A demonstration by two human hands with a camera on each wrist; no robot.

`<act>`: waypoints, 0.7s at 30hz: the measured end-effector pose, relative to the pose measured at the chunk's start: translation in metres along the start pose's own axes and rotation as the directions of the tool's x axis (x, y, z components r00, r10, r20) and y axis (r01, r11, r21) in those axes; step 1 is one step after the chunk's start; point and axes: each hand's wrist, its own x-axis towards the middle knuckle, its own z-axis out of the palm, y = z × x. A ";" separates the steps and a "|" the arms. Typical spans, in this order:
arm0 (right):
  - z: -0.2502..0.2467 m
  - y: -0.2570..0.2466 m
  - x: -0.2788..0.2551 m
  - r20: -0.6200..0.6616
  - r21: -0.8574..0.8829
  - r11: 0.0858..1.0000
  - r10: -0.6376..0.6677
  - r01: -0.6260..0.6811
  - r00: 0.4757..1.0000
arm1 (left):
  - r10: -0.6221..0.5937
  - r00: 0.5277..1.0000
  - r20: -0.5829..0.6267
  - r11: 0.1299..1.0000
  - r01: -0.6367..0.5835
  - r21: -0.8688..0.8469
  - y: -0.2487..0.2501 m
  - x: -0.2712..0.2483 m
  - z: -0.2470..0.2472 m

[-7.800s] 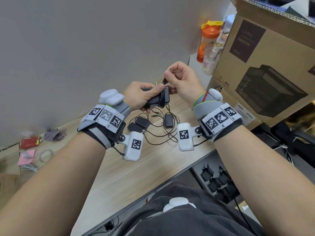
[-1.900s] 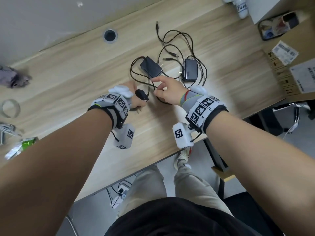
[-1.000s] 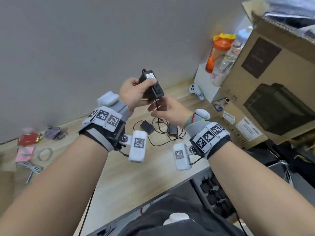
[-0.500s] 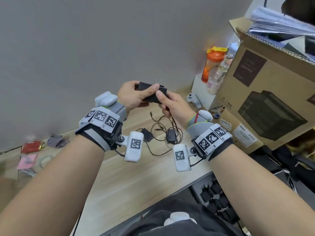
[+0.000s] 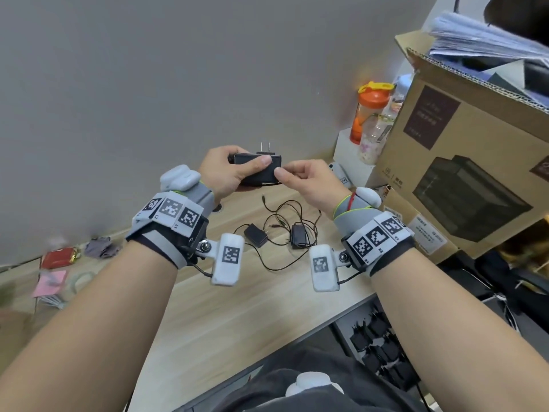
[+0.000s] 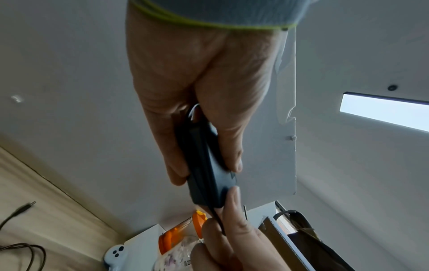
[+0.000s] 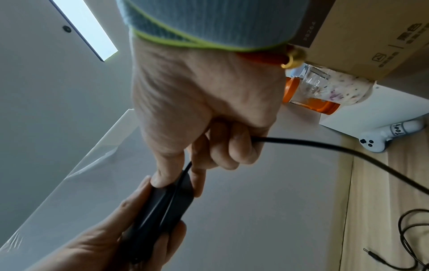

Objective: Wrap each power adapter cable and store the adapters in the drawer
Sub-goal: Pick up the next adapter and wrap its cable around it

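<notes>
My left hand point(image 5: 234, 171) grips a black power adapter point(image 5: 261, 172) above the desk, prongs pointing up, thumb across its face. The same adapter point(image 6: 206, 179) lies between thumb and fingers in the left wrist view. My right hand point(image 5: 306, 179) pinches the adapter's black cable point(image 7: 325, 146) at the adapter's right end; the cable passes through the curled fingers and trails toward the desk. Two more black adapters point(image 5: 256, 235) point(image 5: 298, 237) lie on the wooden desk point(image 5: 208, 307) in tangled cables. An open drawer point(image 5: 380, 352) under the desk's right edge holds several wrapped adapters.
A large cardboard box point(image 5: 463, 162) stands at the right. An orange-lidded bottle point(image 5: 367, 114) and a white controller point(image 5: 338, 173) sit at the back. Red, pink and grey odds and ends point(image 5: 59, 257) lie at the far left. My lap is below the desk edge.
The adapter has turned level in my left hand, prongs up. My right hand has come up from below to the adapter's right end and pinches the cable there.
</notes>
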 end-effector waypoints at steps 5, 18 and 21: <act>0.004 -0.005 -0.005 0.026 -0.055 0.998 -0.028 0.029 0.999 | -0.094 0.992 0.084 0.995 0.091 0.038 0.006 -0.006 0.000; -0.010 -0.002 -0.015 0.009 -0.168 0.986 -0.018 0.019 1.000 | -0.079 0.997 -0.008 0.993 0.079 0.082 0.010 -0.015 -0.011; -0.016 -0.008 -0.011 -0.030 -0.191 0.981 -0.038 0.032 0.999 | -0.097 0.995 -0.016 0.977 0.098 0.192 0.008 -0.017 -0.011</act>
